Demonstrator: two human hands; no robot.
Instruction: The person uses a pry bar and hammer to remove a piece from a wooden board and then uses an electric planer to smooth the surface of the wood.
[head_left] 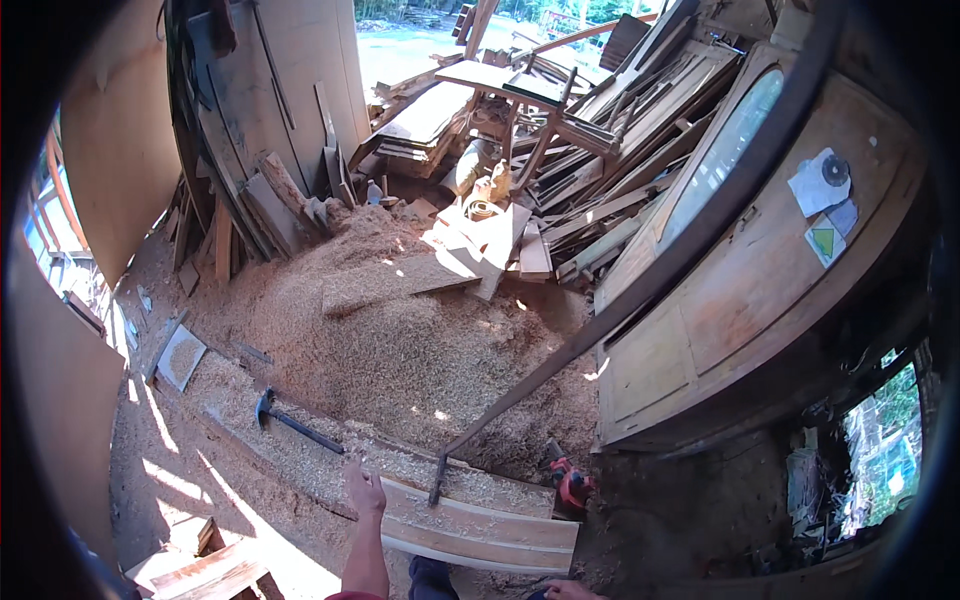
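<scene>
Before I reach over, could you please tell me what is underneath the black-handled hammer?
Loose wood shavings surround the hammer near the left hand, so it appears to rest on them. Whatever lies directly beneath its head and handle is covered and cannot be seen.

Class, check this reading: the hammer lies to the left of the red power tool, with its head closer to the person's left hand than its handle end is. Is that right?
No. The hammer's handle end is the part closer to the left hand, as the head-camera view shows. It does lie left of the red power tool.
</scene>
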